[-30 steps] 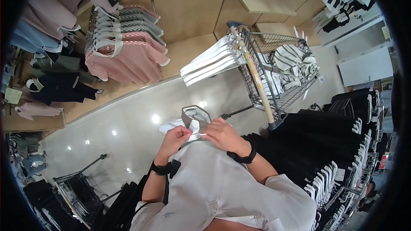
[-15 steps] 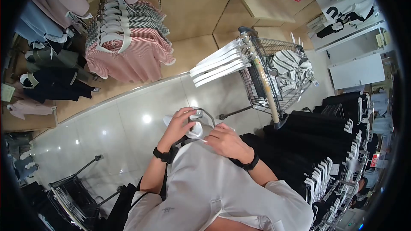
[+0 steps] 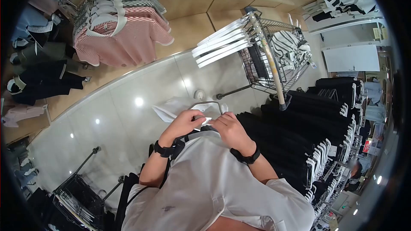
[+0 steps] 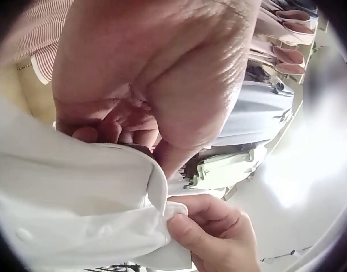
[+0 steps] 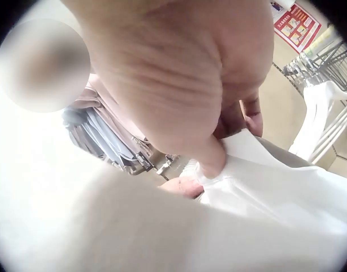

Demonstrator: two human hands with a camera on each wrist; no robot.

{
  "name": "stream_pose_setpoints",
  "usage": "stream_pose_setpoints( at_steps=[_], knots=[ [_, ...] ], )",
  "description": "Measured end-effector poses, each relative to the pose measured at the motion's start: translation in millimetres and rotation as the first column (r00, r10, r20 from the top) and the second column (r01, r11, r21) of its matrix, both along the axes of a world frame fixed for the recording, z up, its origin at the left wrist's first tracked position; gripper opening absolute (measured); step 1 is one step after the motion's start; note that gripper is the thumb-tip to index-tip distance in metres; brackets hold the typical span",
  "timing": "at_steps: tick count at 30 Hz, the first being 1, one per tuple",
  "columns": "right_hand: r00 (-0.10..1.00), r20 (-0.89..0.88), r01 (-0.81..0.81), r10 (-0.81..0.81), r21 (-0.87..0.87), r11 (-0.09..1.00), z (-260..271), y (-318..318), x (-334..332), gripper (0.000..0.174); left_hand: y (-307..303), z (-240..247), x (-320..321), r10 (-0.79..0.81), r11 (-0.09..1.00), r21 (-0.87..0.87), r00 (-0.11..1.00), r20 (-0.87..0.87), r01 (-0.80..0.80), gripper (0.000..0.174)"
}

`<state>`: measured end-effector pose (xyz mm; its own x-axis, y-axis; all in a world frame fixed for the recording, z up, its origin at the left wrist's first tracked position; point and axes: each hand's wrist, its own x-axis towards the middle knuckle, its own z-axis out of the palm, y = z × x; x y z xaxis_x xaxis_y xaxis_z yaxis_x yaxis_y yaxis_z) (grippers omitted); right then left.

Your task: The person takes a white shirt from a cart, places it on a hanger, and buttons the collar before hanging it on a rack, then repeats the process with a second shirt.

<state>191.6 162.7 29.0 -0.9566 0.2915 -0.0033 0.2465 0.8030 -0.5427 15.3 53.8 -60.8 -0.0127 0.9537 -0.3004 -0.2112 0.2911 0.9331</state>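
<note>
A white garment (image 3: 173, 108) with a grey-edged collar is held up in front of the chest, over the floor. The left hand (image 3: 183, 125) grips its collar area, fingers curled over the cloth. Close beside it, the right hand (image 3: 233, 133) pinches the garment's edge between thumb and fingers. In the left wrist view the right hand (image 4: 216, 235) pinches a corner of the white cloth (image 4: 77, 204). The right wrist view shows the right thumb pressed on the white fabric (image 5: 264, 187); the left fingertips are partly hidden behind it.
A shopping cart (image 3: 280, 75) with white hangers (image 3: 224, 42) and striped clothing (image 3: 287, 49) stands ahead. Pink striped shirts (image 3: 132, 38) hang at the upper left, black garments (image 3: 295, 132) on a rack at the right. Another cart (image 3: 79, 196) is at the lower left.
The left hand, lifted with fingers spread at the collar half a second ago, has come down and curled round the cloth. More of the white garment shows beyond the hands. The head view has shifted.
</note>
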Motion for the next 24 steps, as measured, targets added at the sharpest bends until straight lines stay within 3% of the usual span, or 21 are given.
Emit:
stream_pose_setpoints(
  at_steps=[1, 3, 10, 13, 15, 19, 21, 24],
  knots=[
    [1.000, 0.007, 0.001, -0.001, -0.005, 1.000, -2.3, -2.8, -1.8, 0.024, -0.9, 2.0, 1.2, -0.001, 1.000, -0.005, 1.000, 0.007, 0.001, 0.015],
    [0.985, -0.068, 0.150, -0.157, -0.097, 0.984, -6.2, -9.9, -4.2, 0.019, -1.3, 8.3, 3.4, 0.043, 0.995, -0.094, 0.999, 0.007, -0.042, 0.015],
    [0.997, -0.034, 0.071, -0.073, -0.051, 0.996, -10.0, -12.9, -1.3, 0.015, -19.7, 7.3, 15.7, 0.089, 0.990, -0.112, 0.996, 0.028, -0.086, 0.016],
    [0.990, -0.073, 0.110, -0.117, -0.099, 0.989, -13.2, -15.5, 0.2, 0.016, -24.4, 9.9, 15.3, 0.076, 0.992, -0.100, 0.997, 0.006, -0.075, 0.015],
    [0.990, -0.038, 0.131, -0.139, -0.155, 0.979, -12.8, -14.2, -0.1, 0.017, -23.2, 4.4, 17.6, 0.104, 0.995, -0.001, 0.994, 0.042, -0.104, 0.013],
    [0.982, -0.020, 0.180, -0.186, -0.173, 0.968, -16.5, -15.8, 5.3, 0.018, -20.5, 8.3, 18.5, 0.084, 0.996, -0.007, 0.996, 0.039, -0.084, 0.012],
    [0.982, 0.020, 0.188, -0.188, -0.214, 0.959, -19.0, -15.1, 9.1, 0.018, -19.7, 3.1, 20.0, 0.056, 0.990, 0.138, 0.985, -0.163, -0.034, 0.011],
    [0.967, 0.095, 0.252, -0.236, -0.244, 0.936, -23.4, -21.0, 10.9, 0.018, -23.3, 5.8, 18.0, 0.080, 0.965, 0.263, 0.949, -0.305, 0.003, 0.011]
  ],
)
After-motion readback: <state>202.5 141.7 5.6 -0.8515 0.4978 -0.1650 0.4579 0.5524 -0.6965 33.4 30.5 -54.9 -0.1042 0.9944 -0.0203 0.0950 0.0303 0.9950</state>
